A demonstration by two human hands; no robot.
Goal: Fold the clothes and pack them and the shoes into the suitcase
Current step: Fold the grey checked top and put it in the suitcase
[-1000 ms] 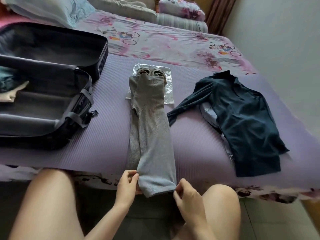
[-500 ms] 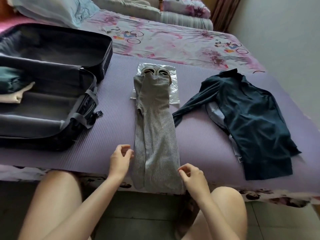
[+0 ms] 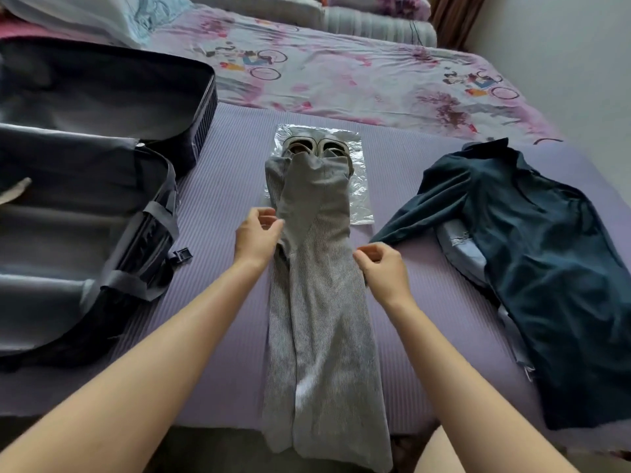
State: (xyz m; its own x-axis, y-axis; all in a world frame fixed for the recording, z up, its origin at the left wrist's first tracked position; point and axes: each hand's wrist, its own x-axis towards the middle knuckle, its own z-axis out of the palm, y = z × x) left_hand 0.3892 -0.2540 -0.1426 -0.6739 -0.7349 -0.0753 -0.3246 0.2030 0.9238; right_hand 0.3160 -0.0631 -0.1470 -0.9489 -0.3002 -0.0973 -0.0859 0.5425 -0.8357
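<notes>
"What are your fingers doing?"

"Both sets are curled in narrow. My left hand (image 3: 257, 235) is at the left edge of the grey trousers (image 3: 321, 302), about halfway up, with my fingertips against the cloth. My right hand (image 3: 384, 271) is at the right edge, a little nearer to me, thumb and forefinger bent toward the fabric. I can't tell whether either hand really has the cloth pinched."

"And how do the trousers lie?"

"They're folded into one long strip, running straight away from me down the middle of the purple mat (image 3: 222, 186). The near end hangs over the mat's edge, by my knee (image 3: 440, 452). The far end lies over the front of the shoes (image 3: 316, 150), which sit side by side on a clear plastic bag (image 3: 358, 196)."

"What's around that?"

"To my right, a dark teal shirt (image 3: 546, 268) is spread loose on the mat. One sleeve reaches toward the trousers, near my right hand, and a pale blue garment (image 3: 457, 244) shows from under it. To my left, the suitcase (image 3: 85, 199) lies open with its lid laid back, and a bit of pale cloth (image 3: 15, 192) shows inside at the left. Beyond the mat is the flowered bedsheet (image 3: 341, 80), with pillows (image 3: 102, 15) at the far end."
</notes>
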